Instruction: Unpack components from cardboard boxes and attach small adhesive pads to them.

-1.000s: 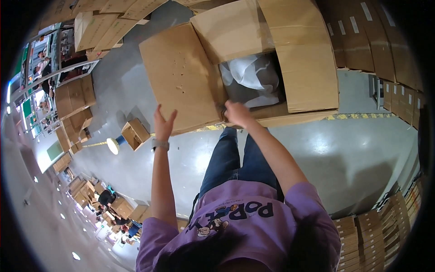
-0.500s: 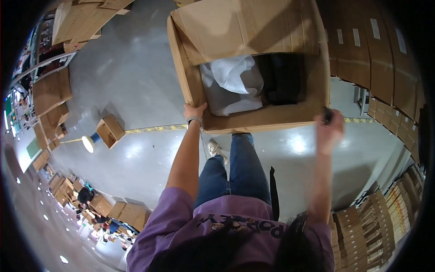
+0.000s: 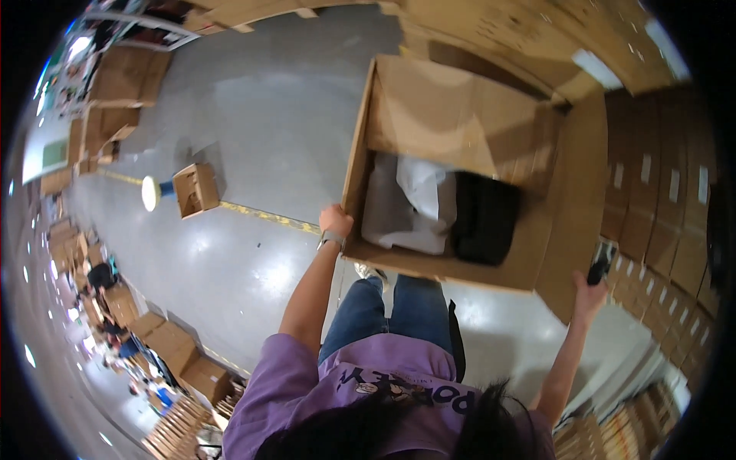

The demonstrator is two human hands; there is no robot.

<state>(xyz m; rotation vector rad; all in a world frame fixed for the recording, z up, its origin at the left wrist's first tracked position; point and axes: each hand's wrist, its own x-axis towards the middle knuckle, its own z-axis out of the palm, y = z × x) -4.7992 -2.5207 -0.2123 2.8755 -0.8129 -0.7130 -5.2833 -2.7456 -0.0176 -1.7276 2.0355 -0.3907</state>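
Note:
In front of me is an open cardboard box (image 3: pixel 442 271), its right flap (image 3: pixel 573 199) folded outward. Inside lie white wrapping sheets (image 3: pixel 422 184) on the left and a black item (image 3: pixel 487 218) on the right, whose kind I cannot make out. My left hand (image 3: pixel 336 221) is closed on the box's left wall near its front corner. My right hand (image 3: pixel 590 295) is wrapped around a small black handheld tool (image 3: pixel 600 264) with a pale, shiny end. It is beside the flap's outer edge; whether it touches the flap is unclear.
Stacked cartons (image 3: pixel 648 184) line the right side, and large cardboard (image 3: pixel 491 31) stands beyond the box. On the grey floor at left are a small open carton (image 3: pixel 196 189) and a round pale object (image 3: pixel 150 193). A yellow-black line (image 3: pixel 268 218) crosses the floor.
The box now appears lower and farther right, and its right flap is spread outward. My right hand has moved right and down with the tool; my left hand stays on the left wall.

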